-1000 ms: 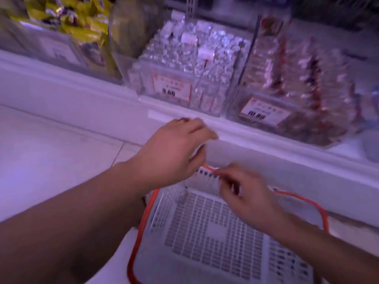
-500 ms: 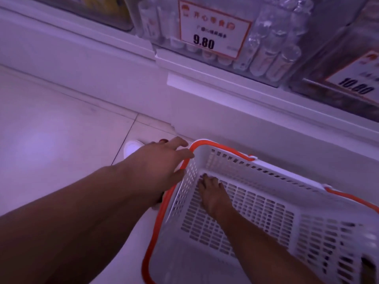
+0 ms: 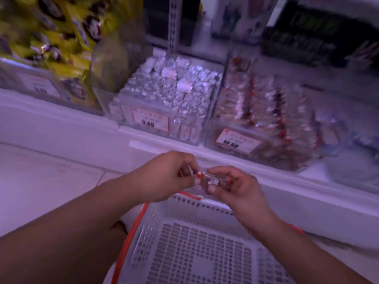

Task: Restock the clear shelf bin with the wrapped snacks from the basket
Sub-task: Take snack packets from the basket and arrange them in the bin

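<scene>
A small clear-wrapped snack [image 3: 207,182] with red ends is pinched between my left hand [image 3: 170,177] and my right hand [image 3: 235,186], just above the far rim of the basket. The white slotted basket [image 3: 196,253] with an orange rim stands below my arms, and its visible floor holds nothing. On the shelf beyond, a clear bin [image 3: 264,111] with a 10.80 price tag holds rows of similar red-trimmed wrapped snacks. It sits up and to the right of my hands.
To the left of that bin a clear bin of silver-wrapped pieces [image 3: 170,99] carries a 9.80 tag. Yellow snack bags [image 3: 51,37] fill the far left bin. A white shelf ledge [image 3: 61,124] runs across in front. Pale floor tiles [image 3: 41,177] lie at the left.
My right hand has come up out of the basket with a wrapped snack, and my left hand has left the basket rim to grip it too. The view has tilted up to the shelf.
</scene>
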Demonstrator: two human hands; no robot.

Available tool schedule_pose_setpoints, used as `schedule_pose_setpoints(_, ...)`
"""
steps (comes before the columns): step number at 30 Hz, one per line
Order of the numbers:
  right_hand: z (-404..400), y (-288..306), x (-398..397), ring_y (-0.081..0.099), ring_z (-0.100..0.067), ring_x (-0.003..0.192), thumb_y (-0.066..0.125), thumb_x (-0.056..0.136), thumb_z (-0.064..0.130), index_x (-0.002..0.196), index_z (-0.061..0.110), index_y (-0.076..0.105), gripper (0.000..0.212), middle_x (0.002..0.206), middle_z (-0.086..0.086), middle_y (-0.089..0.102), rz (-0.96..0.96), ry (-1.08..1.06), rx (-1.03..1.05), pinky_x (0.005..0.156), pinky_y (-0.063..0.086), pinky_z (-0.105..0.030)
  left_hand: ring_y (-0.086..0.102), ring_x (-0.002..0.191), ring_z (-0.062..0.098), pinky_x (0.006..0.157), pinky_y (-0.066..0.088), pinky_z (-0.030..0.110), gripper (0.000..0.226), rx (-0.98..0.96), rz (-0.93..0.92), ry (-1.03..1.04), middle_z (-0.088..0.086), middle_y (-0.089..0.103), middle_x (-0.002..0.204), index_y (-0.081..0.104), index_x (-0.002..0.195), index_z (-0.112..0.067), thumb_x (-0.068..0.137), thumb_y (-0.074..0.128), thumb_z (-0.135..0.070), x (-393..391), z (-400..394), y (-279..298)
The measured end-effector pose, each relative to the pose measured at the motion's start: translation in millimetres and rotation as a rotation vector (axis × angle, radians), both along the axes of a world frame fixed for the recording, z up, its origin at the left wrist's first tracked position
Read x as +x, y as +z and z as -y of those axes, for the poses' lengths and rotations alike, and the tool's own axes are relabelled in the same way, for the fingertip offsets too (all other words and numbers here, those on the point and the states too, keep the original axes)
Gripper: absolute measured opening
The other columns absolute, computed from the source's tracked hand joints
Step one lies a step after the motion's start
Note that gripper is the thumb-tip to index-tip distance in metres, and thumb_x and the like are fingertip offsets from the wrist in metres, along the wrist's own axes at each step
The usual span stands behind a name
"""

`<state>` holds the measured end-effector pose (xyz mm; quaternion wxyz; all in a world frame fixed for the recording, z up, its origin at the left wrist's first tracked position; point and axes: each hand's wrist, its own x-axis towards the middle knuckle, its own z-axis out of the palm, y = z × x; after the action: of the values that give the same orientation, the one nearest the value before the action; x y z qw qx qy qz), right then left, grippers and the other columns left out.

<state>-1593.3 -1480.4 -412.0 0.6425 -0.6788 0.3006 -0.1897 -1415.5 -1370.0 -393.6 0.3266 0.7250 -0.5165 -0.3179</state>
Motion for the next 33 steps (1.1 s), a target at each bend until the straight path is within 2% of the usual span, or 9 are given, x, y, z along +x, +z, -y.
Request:
schedule_pose_setpoints(3,18,62,-14,0.07,-0.012,0.082,0.076,0.081,-0.003,0.1,0.024,0.074,0.033,0.094,0.002,0.076,0.06,-0.068,-0.35,0.076,0.058,-0.029,0.064,0.063,0.014,0.063,0.051,0.037,0.007,-0.25,-0.04,0.051,0.001,0.07,0.071,0.069,0.081,-0.025,0.087,0.074,-0.027,-17,23,51)
schedule_pose_setpoints(6,43,109,-21,0.066,-0.004,0.081,0.08,0.08,0.009,0.102,0.033,0.075,0.033,0.092,0.011,0.07,0.124,-0.085,-0.75,0.074,0.047,-0.009,0.065,0.07,0.005,0.065,0.047,0.017,0.009,-0.469,0.017,0.131,-0.01,0.07,0.073,0.069,0.078,-0.028,0.086,0.074,-0.025,-31,42,85)
schedule_pose_setpoints(8,65,133,-14,0.066,-0.002,0.08,0.08,0.08,0.013,0.098,0.039,0.073,0.032,0.09,0.014,0.07,0.132,-0.074,-0.821,0.072,0.046,-0.008,0.064,0.078,0.0,0.07,0.045,0.012,0.006,-0.58,0.058,0.253,-0.014,0.069,0.079,0.071,0.086,-0.03,0.089,0.073,-0.025,-34,56,97)
schedule_pose_setpoints(10,93,146,3,0.067,-0.002,0.078,0.08,0.081,0.012,0.093,0.037,0.071,0.029,0.088,0.013,0.073,0.106,-0.1,-0.762,0.071,0.051,-0.014,0.062,0.091,0.002,0.08,0.047,0.019,0.013,-0.669,0.186,0.366,-0.017,0.066,0.095,0.069,0.104,-0.031,0.093,0.063,-0.032,-31,68,101)
schedule_pose_setpoints(13,152,150,46,0.065,-0.003,0.073,0.078,0.082,0.011,0.087,0.028,0.067,0.021,0.081,0.01,0.071,0.019,-0.188,-0.812,0.067,0.049,-0.014,0.056,0.106,0.017,0.091,0.047,0.037,0.033,-0.577,0.509,0.416,-0.006,0.055,0.124,0.061,0.125,-0.026,0.093,0.058,-0.032,-17,80,94)
schedule_pose_setpoints(16,204,136,92,0.064,-0.006,0.075,0.078,0.081,0.011,0.091,0.017,0.071,0.014,0.082,0.007,0.068,-0.103,-0.188,-0.943,0.073,0.044,-0.014,0.054,0.114,0.028,0.098,0.043,0.042,0.046,-0.335,0.64,0.352,0.0,0.047,0.14,0.049,0.137,-0.027,0.092,0.055,-0.036,-6,84,76)
schedule_pose_setpoints(25,254,77,161,0.062,-0.027,0.097,0.074,0.081,0.047,0.088,0.021,0.078,0.027,0.095,-0.007,0.07,-0.334,-0.259,-1.282,0.085,0.048,-0.03,0.059,0.105,0.025,0.09,0.045,0.038,0.056,-0.314,0.625,0.261,-0.005,0.049,0.135,0.031,0.145,-0.039,0.093,0.049,-0.031,10,84,60)
schedule_pose_setpoints(28,255,76,157,0.053,-0.033,0.103,0.074,0.083,0.043,0.088,0.021,0.077,0.022,0.101,-0.011,0.061,-0.331,-0.333,-1.361,0.086,0.045,-0.036,0.059,0.102,0.023,0.088,0.045,0.038,0.056,-0.323,0.606,0.261,-0.005,0.049,0.136,0.029,0.147,-0.039,0.095,0.048,-0.031,9,85,58)
schedule_pose_setpoints(33,253,81,159,0.053,-0.035,0.106,0.069,0.087,0.028,0.101,0.013,0.071,0.02,0.103,-0.013,0.062,-0.448,-0.151,-1.421,0.088,0.045,-0.04,0.06,0.095,0.021,0.086,0.047,0.037,0.055,-0.349,0.568,0.238,-0.007,0.049,0.136,0.029,0.149,-0.04,0.097,0.046,-0.031,11,83,56)
